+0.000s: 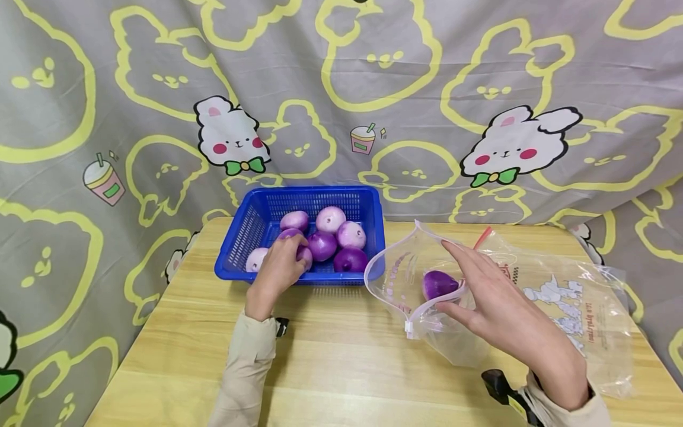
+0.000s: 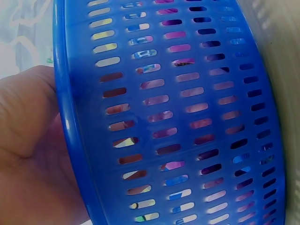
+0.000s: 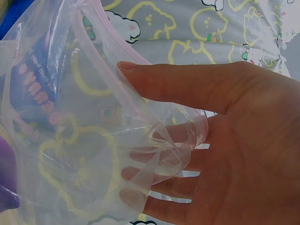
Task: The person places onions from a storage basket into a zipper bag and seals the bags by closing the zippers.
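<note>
The left hand (image 1: 277,270) reaches over the near rim of the blue basket (image 1: 368,204) at the far left of the table (image 1: 341,356), its fingers curled round one purple onion (image 1: 290,236) among the heap; five or so others lie beside it in the basket. The left wrist view shows only the basket's slotted wall and the heel of the hand, so how firm the hold is I cannot tell. To the right, the right hand (image 1: 507,314) props the mouth of a clear zip bag (image 1: 565,308) open, thumb on the far edge and fingers inside the near fold, loosely spread; the right wrist view shows thin film draped over the fingers. One onion in the bag (image 1: 439,283) already sits just inside the opening.

The likeliest slips, as I judge it: the smooth, round onion could turn out of the curled fingers while crossing from basket to bag and roll off the table. The bag mouth is soft and held by one hand only, so it may sag shut, or the onion lying at the lip may block the way or roll out if the bag tilts. Lifting could also drag the light basket.
</note>
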Action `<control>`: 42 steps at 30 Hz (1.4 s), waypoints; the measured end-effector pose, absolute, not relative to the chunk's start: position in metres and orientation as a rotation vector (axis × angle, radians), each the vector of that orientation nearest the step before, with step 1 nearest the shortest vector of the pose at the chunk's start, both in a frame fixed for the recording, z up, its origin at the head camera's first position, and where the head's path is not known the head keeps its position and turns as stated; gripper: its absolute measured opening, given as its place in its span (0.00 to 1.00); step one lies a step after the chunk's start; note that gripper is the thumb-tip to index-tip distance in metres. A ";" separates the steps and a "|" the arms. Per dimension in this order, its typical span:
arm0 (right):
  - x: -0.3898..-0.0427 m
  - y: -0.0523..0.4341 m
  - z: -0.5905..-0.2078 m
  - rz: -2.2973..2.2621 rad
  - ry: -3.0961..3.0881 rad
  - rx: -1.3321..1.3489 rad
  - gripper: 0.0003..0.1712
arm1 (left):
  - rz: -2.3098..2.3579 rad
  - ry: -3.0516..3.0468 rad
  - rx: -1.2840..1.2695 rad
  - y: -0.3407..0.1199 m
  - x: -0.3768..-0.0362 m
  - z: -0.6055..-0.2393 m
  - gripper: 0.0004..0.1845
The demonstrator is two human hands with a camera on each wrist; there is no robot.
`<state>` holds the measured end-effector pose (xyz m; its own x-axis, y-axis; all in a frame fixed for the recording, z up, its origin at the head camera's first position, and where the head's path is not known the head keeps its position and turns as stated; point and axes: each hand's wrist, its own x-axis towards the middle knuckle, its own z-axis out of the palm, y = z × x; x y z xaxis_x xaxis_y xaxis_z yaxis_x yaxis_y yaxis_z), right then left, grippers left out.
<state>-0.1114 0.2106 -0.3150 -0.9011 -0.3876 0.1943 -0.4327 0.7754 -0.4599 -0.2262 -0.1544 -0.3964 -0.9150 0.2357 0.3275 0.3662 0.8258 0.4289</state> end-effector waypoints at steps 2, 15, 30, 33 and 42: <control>-0.111 0.211 -0.315 0.779 -2.881 0.663 0.55 | -0.717 -2.757 -0.451 -0.154 -0.226 -0.395 0.11; -0.111 0.210 -0.316 0.765 -2.875 0.667 0.55 | -0.721 -2.783 -0.397 -0.152 -0.222 -0.385 0.13; -0.111 0.211 -0.315 0.784 -2.888 0.658 0.54 | -0.665 -2.766 -0.365 -0.150 -0.219 -0.378 0.14; -0.111 0.211 -0.314 0.779 -2.894 0.656 0.54 | -0.664 -2.762 -0.368 -0.150 -0.219 -0.378 0.14; -0.110 0.211 -0.314 0.812 -2.923 0.618 0.55 | -0.650 -2.757 -0.384 -0.147 -0.217 -0.376 0.13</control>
